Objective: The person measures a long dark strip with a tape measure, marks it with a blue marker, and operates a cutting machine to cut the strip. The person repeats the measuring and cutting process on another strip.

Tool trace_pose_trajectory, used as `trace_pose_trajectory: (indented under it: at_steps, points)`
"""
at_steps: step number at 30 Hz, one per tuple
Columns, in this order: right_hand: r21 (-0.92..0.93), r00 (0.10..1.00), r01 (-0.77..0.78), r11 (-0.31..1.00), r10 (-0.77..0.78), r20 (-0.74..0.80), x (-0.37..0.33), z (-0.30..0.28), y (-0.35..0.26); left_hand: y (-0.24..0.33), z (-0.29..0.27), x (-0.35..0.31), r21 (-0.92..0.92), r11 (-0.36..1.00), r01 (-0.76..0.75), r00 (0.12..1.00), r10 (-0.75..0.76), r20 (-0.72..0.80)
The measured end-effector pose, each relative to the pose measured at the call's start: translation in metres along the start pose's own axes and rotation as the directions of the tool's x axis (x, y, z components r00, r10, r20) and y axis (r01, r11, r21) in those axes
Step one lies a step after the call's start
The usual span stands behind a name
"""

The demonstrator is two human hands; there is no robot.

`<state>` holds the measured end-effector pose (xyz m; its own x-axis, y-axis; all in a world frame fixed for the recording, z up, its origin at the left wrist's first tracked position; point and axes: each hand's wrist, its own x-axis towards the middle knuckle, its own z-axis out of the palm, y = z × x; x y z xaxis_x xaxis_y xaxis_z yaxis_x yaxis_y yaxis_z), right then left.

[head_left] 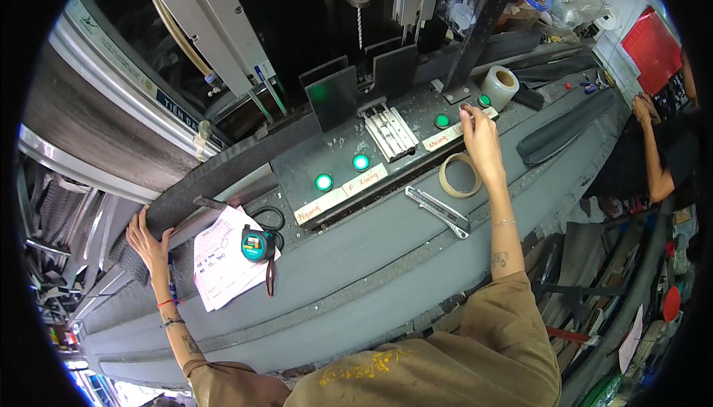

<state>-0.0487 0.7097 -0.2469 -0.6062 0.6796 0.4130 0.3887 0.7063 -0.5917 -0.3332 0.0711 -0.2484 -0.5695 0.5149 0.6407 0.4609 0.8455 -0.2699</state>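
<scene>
At the left, my left hand (148,243) grips the near end of a long dark grey profile bar (215,156), thumb and fingers spread around it. The bar runs along the machine's base toward two dark upright plates (333,98). My right hand (481,143) reaches the control strip, its fingers bent together at the panel beside a green button (442,121); what lies under the fingertips is mostly hidden. Below that hand lies a roll of tape (444,177), with a snap-off utility knife (438,212) beside it. Nearer my left hand are paper sheets (223,269) and a teal tape measure (255,245).
A drill bit (359,6) hangs above a ridged metal block (390,132). Two lit green buttons (361,163) sit on the panel. A roll of clear film (499,84) stands behind my right hand. At the far right another person's arm (655,151) shows.
</scene>
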Motion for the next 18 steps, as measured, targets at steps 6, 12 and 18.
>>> trace_pose_trajectory:
  at_steps: [6,12,18]
  points:
    - [-0.227,0.995,-0.087,0.97,0.073,-0.071,0.007,0.015,-0.001,-0.002,0.001,0.002,-0.047,0.999,0.018,1.0,-0.018,0.012]
    - [-0.25,0.988,-0.006,0.968,-0.032,-0.15,0.001,0.027,0.005,0.005,-0.006,0.005,-0.094,0.994,0.058,0.998,-0.054,0.043]
    - [-0.168,0.988,0.018,0.986,-0.044,-0.15,-0.003,0.031,0.009,0.01,-0.01,0.006,-0.095,0.993,0.071,0.997,-0.071,0.007]
